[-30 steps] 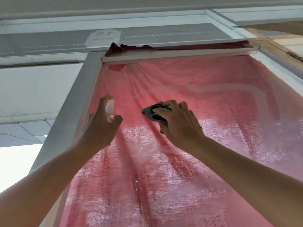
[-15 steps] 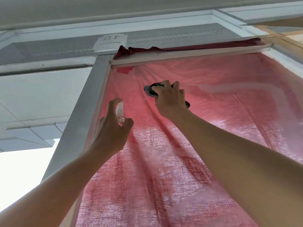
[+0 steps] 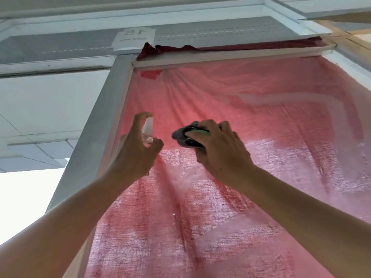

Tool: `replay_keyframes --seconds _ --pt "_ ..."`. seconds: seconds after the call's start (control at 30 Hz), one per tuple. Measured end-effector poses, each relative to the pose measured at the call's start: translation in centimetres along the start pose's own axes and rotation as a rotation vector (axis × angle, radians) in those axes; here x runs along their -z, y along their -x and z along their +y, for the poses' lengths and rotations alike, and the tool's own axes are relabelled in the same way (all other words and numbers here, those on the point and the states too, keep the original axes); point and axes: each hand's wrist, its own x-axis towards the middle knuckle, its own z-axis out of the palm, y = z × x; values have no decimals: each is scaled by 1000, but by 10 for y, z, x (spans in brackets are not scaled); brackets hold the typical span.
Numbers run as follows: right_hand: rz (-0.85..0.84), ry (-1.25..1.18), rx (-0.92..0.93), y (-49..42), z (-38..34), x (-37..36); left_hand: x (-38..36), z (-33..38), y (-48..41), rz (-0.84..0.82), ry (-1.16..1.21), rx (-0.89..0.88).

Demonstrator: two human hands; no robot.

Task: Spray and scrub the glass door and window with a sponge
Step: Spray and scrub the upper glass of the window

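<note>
A tall glass door pane [image 3: 230,93] fills the view, with a red cloth hanging behind it. My right hand [image 3: 219,149] grips a dark grey and green sponge [image 3: 183,135] and presses it against the glass near the pane's upper left. My left hand [image 3: 136,151] holds a small clear spray bottle [image 3: 148,131] upright beside the sponge, with a finger over its top. Pale wiped streaks [image 3: 291,101] show on the glass at the upper right.
A white door frame post [image 3: 100,125] runs along the pane's left side, and a top rail [image 3: 230,55] crosses above. A paper label [image 3: 133,39] is stuck on the transom above. Ceiling panels and bright light lie at the left.
My right hand has slid the sponge back down the glass from near the top rail. My left hand with the bottle stays close beside it.
</note>
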Motion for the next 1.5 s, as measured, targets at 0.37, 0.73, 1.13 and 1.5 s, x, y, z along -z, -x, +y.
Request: replay_keyframes --seconds 0.37,0.73,1.13,1.5 --pt "70 105 -225 -78 8 -19 -3 2 -3 -43 -44 -32" --pt "-13 49 50 -46 -24 -20 -10 0 3 -10 -7 -62" --pt "90 133 -304 -25 90 18 -43 34 -6 -98 50 -11" --pt "97 152 -303 -125 58 -19 -32 29 -14 -114 -47 -16"
